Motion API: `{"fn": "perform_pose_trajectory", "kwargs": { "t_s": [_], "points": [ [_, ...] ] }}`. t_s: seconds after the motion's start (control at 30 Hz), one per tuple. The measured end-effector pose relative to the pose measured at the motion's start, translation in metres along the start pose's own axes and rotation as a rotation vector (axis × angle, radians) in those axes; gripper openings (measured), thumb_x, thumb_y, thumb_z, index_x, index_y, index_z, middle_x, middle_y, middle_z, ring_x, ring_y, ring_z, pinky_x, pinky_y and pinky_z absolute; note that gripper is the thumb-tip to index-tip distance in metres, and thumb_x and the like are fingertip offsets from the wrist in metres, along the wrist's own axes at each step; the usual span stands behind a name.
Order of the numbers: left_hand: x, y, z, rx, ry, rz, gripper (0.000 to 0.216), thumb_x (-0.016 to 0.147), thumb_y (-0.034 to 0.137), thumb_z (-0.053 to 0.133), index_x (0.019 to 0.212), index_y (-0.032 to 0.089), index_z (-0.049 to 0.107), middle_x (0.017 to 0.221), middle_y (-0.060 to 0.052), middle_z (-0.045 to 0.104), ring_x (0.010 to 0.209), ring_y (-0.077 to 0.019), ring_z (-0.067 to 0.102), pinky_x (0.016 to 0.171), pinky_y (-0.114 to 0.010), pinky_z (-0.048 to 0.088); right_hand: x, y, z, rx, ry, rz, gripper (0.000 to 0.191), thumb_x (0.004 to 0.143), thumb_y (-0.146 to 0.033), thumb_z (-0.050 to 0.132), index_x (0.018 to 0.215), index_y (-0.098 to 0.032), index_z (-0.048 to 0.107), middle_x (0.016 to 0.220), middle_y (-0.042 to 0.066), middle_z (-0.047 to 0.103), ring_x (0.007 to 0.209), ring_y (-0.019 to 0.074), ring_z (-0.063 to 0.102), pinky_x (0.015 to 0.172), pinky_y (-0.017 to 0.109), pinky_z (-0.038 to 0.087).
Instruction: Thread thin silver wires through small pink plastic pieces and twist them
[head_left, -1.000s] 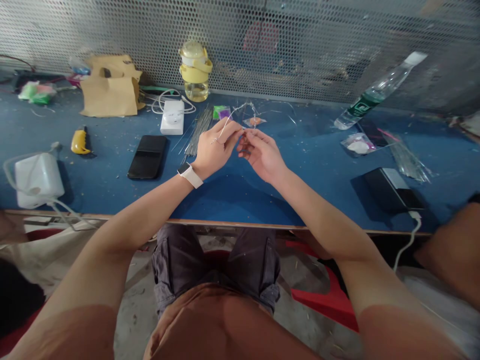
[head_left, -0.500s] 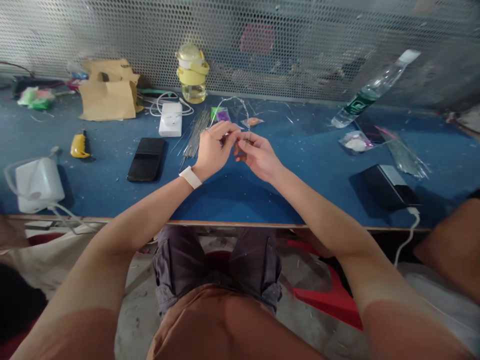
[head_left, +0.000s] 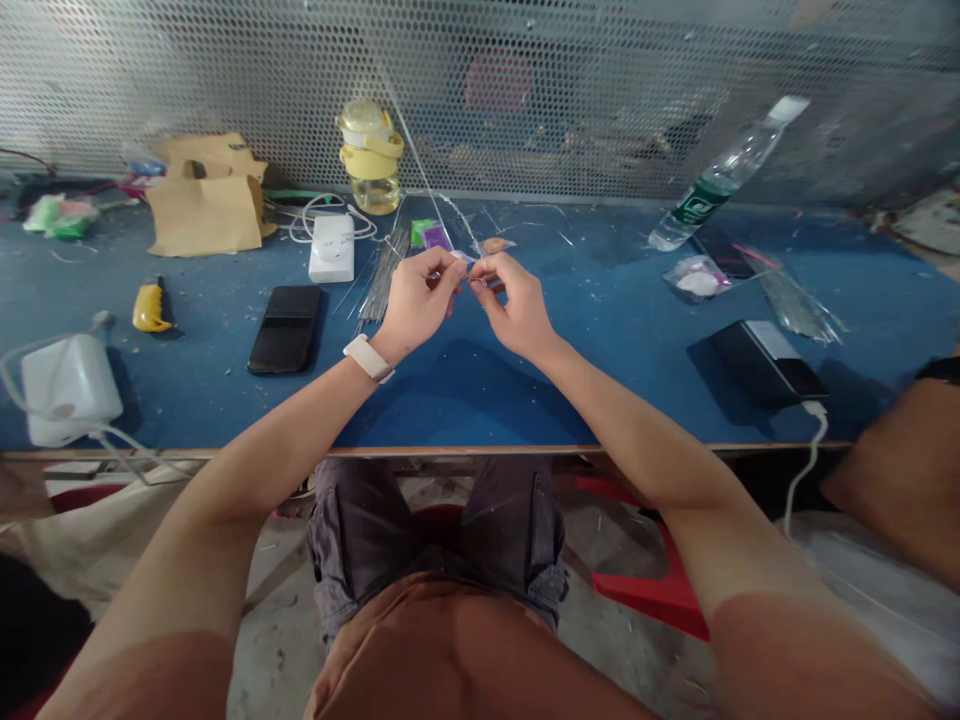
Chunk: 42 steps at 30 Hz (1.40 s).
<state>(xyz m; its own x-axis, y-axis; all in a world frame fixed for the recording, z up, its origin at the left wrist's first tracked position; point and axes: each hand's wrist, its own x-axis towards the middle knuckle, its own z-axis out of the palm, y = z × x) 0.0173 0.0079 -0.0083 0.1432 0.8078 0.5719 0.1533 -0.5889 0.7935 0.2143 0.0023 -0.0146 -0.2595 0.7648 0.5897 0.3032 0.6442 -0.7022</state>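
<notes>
Wire (head_left: 427, 185) juts beyond the pinched fingertips of the left hand (head_left: 418, 300) and right hand (head_left: 517, 305), each apparently closed on it, thumb to forefinger, a grip that likely suits so fine a strand. Loose wires (head_left: 385, 280) lie just beside the left fingers, seemingly for easy reach; a green-and-purple packet (head_left: 434, 237) sits just beyond them.

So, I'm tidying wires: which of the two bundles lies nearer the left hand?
The grey wire bundle, just beside the left hand; the other bundle lies far to the right, behind the black box.
</notes>
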Motion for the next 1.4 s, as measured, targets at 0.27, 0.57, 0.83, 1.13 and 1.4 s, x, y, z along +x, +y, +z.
{"fn": "perform_pose_trajectory", "kwargs": {
  "t_s": [0.27, 0.57, 0.83, 1.13, 1.4],
  "points": [
    [-0.001, 0.01, 0.001, -0.198, -0.116, -0.231, 0.044, 0.112, 0.055, 0.078, 0.084, 0.023, 0.068, 0.072, -0.001, 0.071, 0.054, -0.0096, 0.063, 0.045, -0.023, 0.044, 0.008, -0.003, -0.021, 0.129, -0.06, 0.045, 0.04, 0.099, -0.075, 0.082, 0.096, -0.035, 0.082, 0.111, 0.008, 0.072, 0.121, 0.0313, 0.066, 0.122, 0.054, 0.056],
    [-0.006, 0.007, 0.007, 0.082, 0.121, -0.018, 0.035, 0.119, 0.049, 0.069, 0.094, 0.023, 0.069, 0.084, 0.001, 0.074, 0.065, -0.0092, 0.063, 0.059, -0.026, 0.047, -0.002, -0.009, 0.018, 0.402, 0.088, 0.31, 0.055, 0.081, -0.079, 0.097, 0.092, -0.03, 0.076, 0.083, -0.001, 0.069, 0.08, 0.0187, 0.066, 0.069, 0.034, 0.059],
    [-0.01, 0.012, 0.007, 0.233, 0.139, 0.096, 0.025, 0.114, 0.032, 0.071, 0.09, 0.024, 0.071, 0.086, -0.001, 0.076, 0.067, -0.0136, 0.062, 0.066, -0.032, 0.048, -0.005, -0.019, 0.025, 0.569, 0.154, 0.429, 0.055, 0.078, -0.075, 0.101, 0.098, -0.029, 0.08, 0.089, -0.001, 0.075, 0.084, 0.0168, 0.071, 0.071, 0.031, 0.062],
    [-0.009, 0.007, 0.008, 0.174, 0.104, 0.024, 0.034, 0.116, 0.045, 0.071, 0.088, 0.025, 0.067, 0.076, 0.001, 0.069, 0.061, -0.0126, 0.06, 0.059, -0.029, 0.046, -0.005, -0.013, 0.027, 0.552, 0.173, 0.441, 0.054, 0.079, -0.076, 0.1, 0.097, -0.03, 0.077, 0.092, 0.0, 0.074, 0.087, 0.0176, 0.071, 0.074, 0.032, 0.063],
    [-0.008, 0.004, 0.009, 0.109, 0.066, -0.014, 0.044, 0.117, 0.054, 0.068, 0.085, 0.024, 0.063, 0.078, -0.001, 0.07, 0.063, -0.012, 0.062, 0.059, -0.028, 0.047, -0.006, -0.018, 0.024, 0.409, 0.21, 0.354, 0.056, 0.083, -0.081, 0.094, 0.094, -0.031, 0.072, 0.091, 0.002, 0.071, 0.092, 0.0226, 0.07, 0.075, 0.037, 0.063]
  ]
}}
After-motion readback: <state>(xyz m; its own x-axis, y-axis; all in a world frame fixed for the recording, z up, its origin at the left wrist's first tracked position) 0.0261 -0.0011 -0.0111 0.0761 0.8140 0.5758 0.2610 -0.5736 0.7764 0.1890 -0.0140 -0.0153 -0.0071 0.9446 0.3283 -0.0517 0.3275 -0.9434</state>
